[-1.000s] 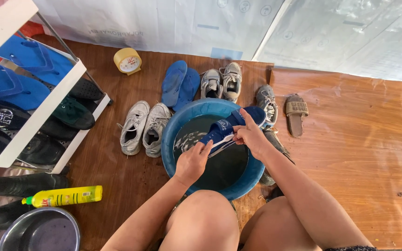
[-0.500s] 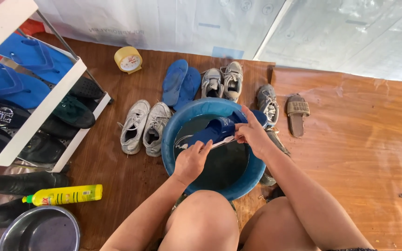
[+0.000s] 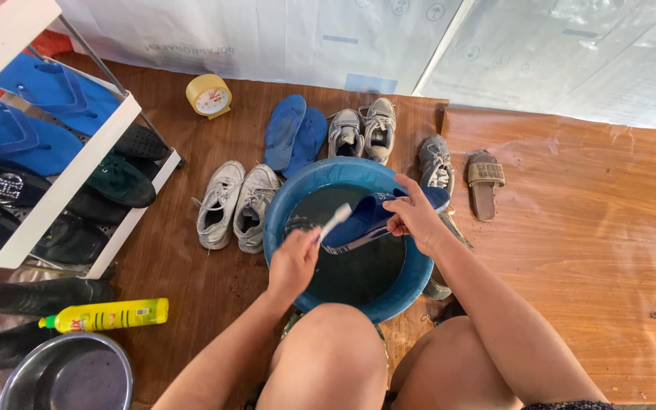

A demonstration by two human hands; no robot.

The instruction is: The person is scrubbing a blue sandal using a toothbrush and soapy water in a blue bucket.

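From the head camera, the person sat with bare knees behind a blue basin [image 3: 282, 250] that held dark water and stood on a brown wooden floor [image 3: 571, 266]. The right hand [image 3: 413, 215] had its fingers wrapped around a blue slipper [image 3: 366, 220], gripping it tilted over the basin, above the water. The left hand [image 3: 293, 263] was curled tight around the handle of a white brush [image 3: 335, 221], whose head touched the slipper's near end.

Just left of the basin lay 2 white sneakers [image 3: 235, 205]. Beyond its far rim lay 2 blue flip-flops [image 3: 294, 140], 2 grey sneakers [image 3: 362, 130] and, further left, a small yellow clock [image 3: 208, 96]. To the right, 1 grey shoe [image 3: 434, 161] touched the rim, and a tan sandal [image 3: 484, 182] lay near it. A white shoe rack [image 3: 62, 190] at the left held blue flip-flops and dark shoes. Near the left knee lay a yellow bottle [image 3: 108, 315] on its side, beside a steel bowl [image 3: 66, 376].
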